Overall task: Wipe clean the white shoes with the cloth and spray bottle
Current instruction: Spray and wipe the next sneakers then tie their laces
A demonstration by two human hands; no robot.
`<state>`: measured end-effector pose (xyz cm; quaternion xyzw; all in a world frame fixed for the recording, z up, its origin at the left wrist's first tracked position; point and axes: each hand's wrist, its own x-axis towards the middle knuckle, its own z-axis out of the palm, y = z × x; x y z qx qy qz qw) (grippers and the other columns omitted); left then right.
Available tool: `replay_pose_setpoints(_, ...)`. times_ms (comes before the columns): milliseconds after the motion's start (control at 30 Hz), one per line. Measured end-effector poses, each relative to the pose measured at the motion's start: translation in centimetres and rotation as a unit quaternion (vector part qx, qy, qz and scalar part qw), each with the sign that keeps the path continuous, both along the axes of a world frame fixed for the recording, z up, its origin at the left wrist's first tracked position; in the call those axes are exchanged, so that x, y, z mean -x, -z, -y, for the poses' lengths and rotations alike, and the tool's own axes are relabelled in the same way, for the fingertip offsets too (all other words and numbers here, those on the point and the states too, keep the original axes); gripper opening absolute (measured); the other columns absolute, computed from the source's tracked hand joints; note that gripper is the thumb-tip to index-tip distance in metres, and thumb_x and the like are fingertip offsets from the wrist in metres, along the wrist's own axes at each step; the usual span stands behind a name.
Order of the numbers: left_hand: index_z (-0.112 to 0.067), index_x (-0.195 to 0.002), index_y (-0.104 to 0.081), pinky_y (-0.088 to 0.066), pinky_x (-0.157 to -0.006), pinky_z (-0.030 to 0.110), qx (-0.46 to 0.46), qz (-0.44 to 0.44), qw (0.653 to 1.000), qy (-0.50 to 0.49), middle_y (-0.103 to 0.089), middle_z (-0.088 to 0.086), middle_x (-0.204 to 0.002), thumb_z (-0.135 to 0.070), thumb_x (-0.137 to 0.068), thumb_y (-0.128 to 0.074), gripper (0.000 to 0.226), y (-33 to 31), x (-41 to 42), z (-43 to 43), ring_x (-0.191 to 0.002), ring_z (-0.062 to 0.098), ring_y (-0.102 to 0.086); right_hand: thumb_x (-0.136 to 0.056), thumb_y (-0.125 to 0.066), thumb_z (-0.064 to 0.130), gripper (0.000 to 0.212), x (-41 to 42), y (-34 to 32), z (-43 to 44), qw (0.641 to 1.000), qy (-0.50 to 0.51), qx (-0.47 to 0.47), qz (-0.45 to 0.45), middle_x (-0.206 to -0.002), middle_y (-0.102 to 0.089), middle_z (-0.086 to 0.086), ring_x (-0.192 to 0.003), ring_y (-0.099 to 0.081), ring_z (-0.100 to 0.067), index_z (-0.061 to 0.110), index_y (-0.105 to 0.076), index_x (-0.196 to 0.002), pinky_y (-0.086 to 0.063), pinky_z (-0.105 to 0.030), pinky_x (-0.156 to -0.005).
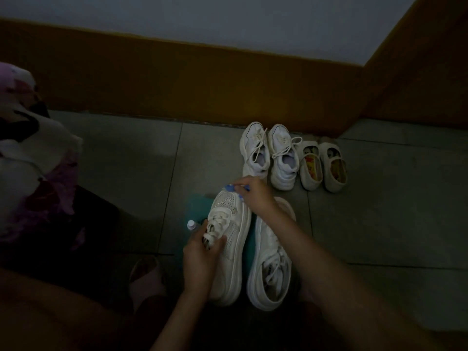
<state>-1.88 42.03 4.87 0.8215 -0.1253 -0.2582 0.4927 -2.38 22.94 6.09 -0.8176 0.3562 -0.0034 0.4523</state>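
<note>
Head view: white perforated lace-up sneaker (229, 224) lies on the flat teal cloth (196, 206), toe pointing away from me. Left hand (200, 257) pinches its laces at mid-shoe. Right hand (254, 195) is curled at the toe and nearest for wiping; I can't tell what it holds. White-capped spray bottle (191, 224) stands just left. Matching second sneaker (268, 269) sits beside it, mouth empty.

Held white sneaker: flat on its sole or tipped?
Tipped. The white mesh sneaker leans leftward, its sole's side wall facing up; the left hand grips its laced top.
</note>
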Motion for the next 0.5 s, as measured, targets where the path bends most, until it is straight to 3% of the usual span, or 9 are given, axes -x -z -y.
replay_pose_setpoints(67,-0.014,-0.122,-0.060,-0.035,-0.070,-0.008,-0.003,-0.002,1.000,0.000,-0.068,-0.002,-0.109,-0.011,-0.077,-0.072,0.047,0.0,0.0,0.0,-0.097,0.007,-0.063,-0.092,-0.051,0.006,0.024,1.0,0.7,-1.1,0.999,0.027,0.031,0.035,-0.103,-0.064,-0.022,-0.095,-0.060,-0.028,0.000,-0.067,-0.110,-0.040,-0.025,-0.080)
replay_pose_setpoints(200,-0.014,-0.119,-0.062,-0.035,-0.068,-0.008,-0.005,-0.003,1.000,0.003,-0.070,0.002,-0.106,-0.009,-0.076,-0.072,0.044,-0.2,-0.2,0.1,-0.093,0.007,-0.063,-0.091,-0.053,0.005,0.026,2.1,0.6,-3.7,0.991,0.096,0.049,0.079,-0.110,-0.060,-0.016,-0.104,-0.057,-0.026,0.005,-0.066,-0.113,-0.044,-0.032,-0.094)
replay_pose_setpoints(367,-0.015,-0.117,-0.063,-0.037,-0.068,-0.007,-0.003,-0.016,1.000,0.005,-0.070,0.001,-0.105,-0.009,-0.077,-0.072,0.042,-0.2,-0.2,0.1,-0.094,0.008,-0.064,-0.091,-0.055,0.005,0.027,3.4,0.7,-6.3,0.982,0.149,0.075,0.093,-0.109,-0.059,-0.009,-0.100,-0.058,-0.019,0.010,-0.066,-0.114,-0.049,-0.033,-0.090)
replay_pose_setpoints(500,-0.015,-0.120,-0.062,-0.045,-0.080,0.011,-0.008,-0.023,1.000,0.010,-0.069,0.002,-0.110,-0.014,-0.075,-0.074,0.046,0.2,-0.2,0.0,-0.100,0.011,-0.064,-0.092,-0.051,0.005,0.026,4.4,0.7,-7.5,0.978,0.172,0.075,0.085,-0.107,-0.059,-0.008,-0.097,-0.058,-0.020,0.010,-0.067,-0.112,-0.050,-0.033,-0.088)
